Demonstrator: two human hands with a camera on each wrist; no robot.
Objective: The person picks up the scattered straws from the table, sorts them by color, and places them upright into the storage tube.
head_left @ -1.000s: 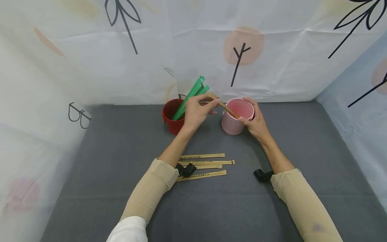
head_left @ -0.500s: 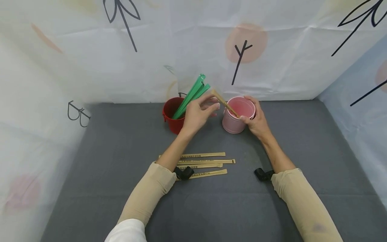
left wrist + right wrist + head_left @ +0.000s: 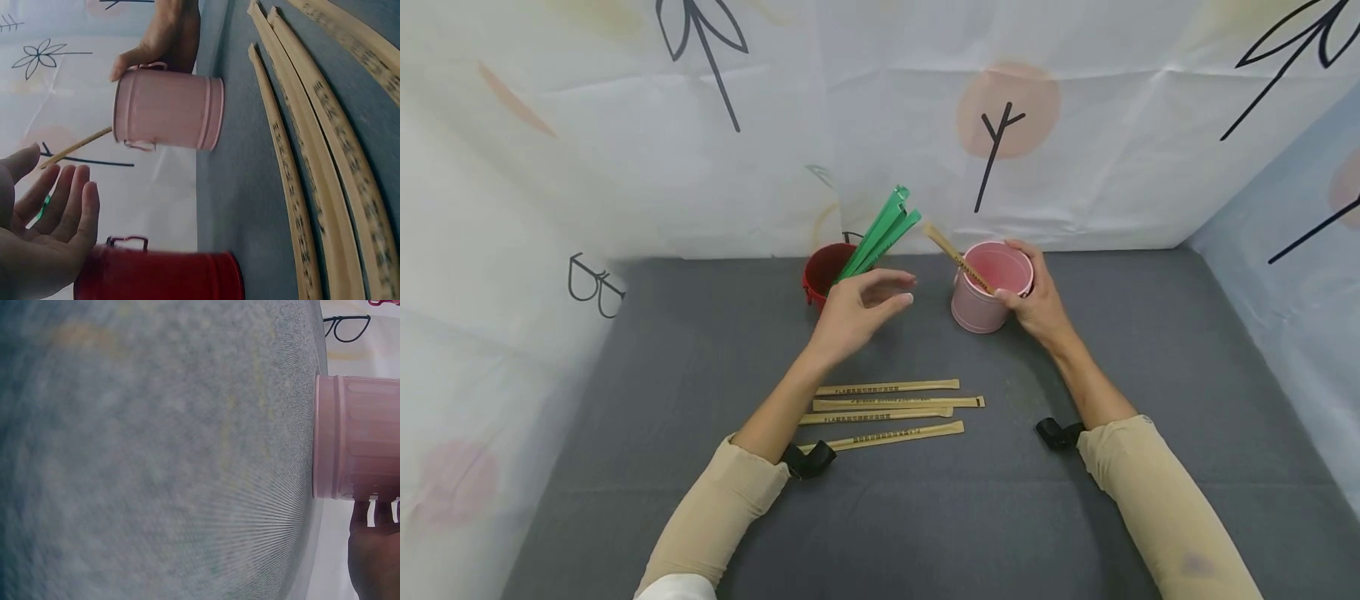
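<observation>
My right hand (image 3: 1041,300) grips the right side of a small pink bucket (image 3: 976,315), thumb near its front rim and fingers around the side. One tan paper-wrapped straw (image 3: 946,245) leans out of that bucket to the left. My left hand (image 3: 856,315) holds nothing; its fingers are loosely bent, in front of the red bucket (image 3: 816,292) and partly hiding it. Several green wrapped straws (image 3: 883,233) stand tilted in the red bucket. In the left wrist view my left hand (image 3: 47,231) is beside the red bucket (image 3: 162,275), apart from the leaning straw (image 3: 78,147).
Several tan wrapped straws (image 3: 887,415) with printed text lie roughly parallel on the grey cloth-covered table (image 3: 940,517). Behind the buckets rises a white patterned curtain (image 3: 880,108). Each wrist wears a black camera mount.
My left hand has let go of the tan straw, which now leans in the pink bucket, and has moved down and left. My right hand keeps its hold on the bucket.
</observation>
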